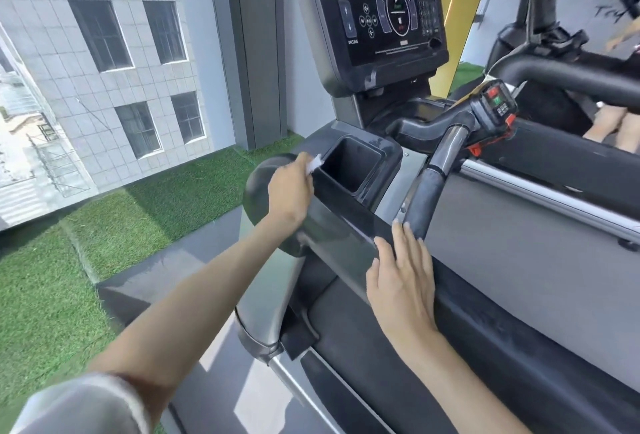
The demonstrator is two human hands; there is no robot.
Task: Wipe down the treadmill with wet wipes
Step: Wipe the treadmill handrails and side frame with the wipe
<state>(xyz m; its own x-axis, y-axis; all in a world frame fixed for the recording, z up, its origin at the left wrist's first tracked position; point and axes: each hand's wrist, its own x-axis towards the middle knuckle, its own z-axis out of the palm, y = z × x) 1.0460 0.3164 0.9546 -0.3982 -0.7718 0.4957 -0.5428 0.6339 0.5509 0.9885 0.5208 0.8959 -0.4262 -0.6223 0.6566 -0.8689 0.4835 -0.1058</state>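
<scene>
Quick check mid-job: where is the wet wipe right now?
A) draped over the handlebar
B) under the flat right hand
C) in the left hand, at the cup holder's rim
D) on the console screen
C: the left hand pinches the white wipe at the outer rim of the cup holder, while the right hand lies flat on the side arm.

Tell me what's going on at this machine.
A person is wiping down the treadmill. The left hand pinches a white wet wipe and holds it against the left rim of the cup holder below the console. The right hand lies flat on the dark side rail with its fingers straight, close to the lower end of the padded handlebar. It holds nothing.
</scene>
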